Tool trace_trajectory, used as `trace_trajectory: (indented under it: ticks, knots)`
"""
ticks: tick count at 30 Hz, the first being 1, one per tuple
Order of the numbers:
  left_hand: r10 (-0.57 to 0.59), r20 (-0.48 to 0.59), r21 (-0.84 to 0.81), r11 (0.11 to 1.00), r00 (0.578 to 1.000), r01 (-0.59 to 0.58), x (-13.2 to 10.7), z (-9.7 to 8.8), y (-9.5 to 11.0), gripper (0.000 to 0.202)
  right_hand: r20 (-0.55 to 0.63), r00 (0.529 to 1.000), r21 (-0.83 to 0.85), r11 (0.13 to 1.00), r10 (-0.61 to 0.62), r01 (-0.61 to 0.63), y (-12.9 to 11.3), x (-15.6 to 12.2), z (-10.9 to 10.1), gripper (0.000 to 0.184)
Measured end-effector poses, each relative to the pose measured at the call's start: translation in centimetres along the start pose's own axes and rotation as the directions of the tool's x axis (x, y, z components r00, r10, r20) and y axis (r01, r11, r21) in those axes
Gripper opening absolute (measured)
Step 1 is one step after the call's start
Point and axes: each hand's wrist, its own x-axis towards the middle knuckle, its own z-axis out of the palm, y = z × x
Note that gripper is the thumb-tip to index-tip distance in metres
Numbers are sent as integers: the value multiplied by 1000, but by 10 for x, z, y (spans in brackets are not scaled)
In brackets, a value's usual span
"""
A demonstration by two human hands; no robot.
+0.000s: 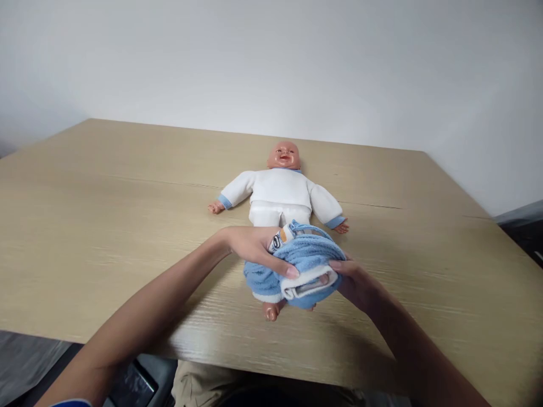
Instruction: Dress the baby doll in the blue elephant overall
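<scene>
A baby doll (282,186) in a white top with blue cuffs lies on its back, head away from me and feet toward me. Over its legs I hold a bunched light-blue terry garment (314,254) with white trim and a printed patch. My left hand (263,249) grips its left side, thumb on top by the white trim. My right hand (354,277) pinches its right edge, most fingers hidden beneath. Blue cloth with a white cuff (263,280) covers the doll's lower leg, one bare foot (271,311) showing below. I cannot tell if both blue parts are one garment.
The doll lies on a light wooden table (127,226) with a thin seam across it. A pale wall (271,68) stands behind. The table's front edge runs close to my lap (207,384), and a dark object with a glossy panel (136,384) is below at left.
</scene>
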Motion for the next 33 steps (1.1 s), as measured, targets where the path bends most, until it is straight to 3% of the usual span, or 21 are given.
trace_trajectory:
  ticks: [3, 7, 9, 12, 17, 19, 22, 24, 29, 33]
  knots:
    - [15, -54, 17, 1000, 998, -14, 2, 3, -3, 36, -16, 996, -164, 982, -93, 89, -9, -2, 9, 44]
    - [15, -87, 29, 1000, 996, -13, 2, 6, 0, 35, -112, 982, -406, 909, -151, 94, -21, -4, 19, 50]
    - [10, -105, 21, 1000, 994, -8, 2, 7, 3, 34, -185, 951, -492, 861, -248, 129, -23, -5, 22, 39]
    - [-40, -100, 9, 999, 994, 41, 2, 10, 8, 37, -233, 892, -638, 753, -388, 161, -22, -10, 27, 37]
    - [-59, -181, 190, 977, 982, 94, 6, 17, 12, 12, -370, 838, -734, 679, -402, 2, -5, -33, 53, 33]
    - [-28, -217, 284, 954, 976, 91, 7, 21, 13, 15, -439, 822, -729, 678, -363, -90, 7, -44, 68, 28]
    - [-53, -250, 451, 877, 967, 165, 9, 28, 15, 32, -496, 793, -730, 664, -354, -161, 25, -56, 85, 28]
    - [-118, -276, 568, 781, 954, 261, 10, 32, 16, 42, -501, 772, -758, 629, -391, -174, 38, -61, 87, 29]
    - [-220, -334, 732, 551, 917, 399, 12, 41, 17, 46, -522, 652, -848, 415, -550, -329, 60, -65, 71, 37]
    - [-288, -361, 749, 477, 887, 460, 15, 52, 16, 55, -533, 666, -845, 378, -522, -379, 64, -64, 63, 31]
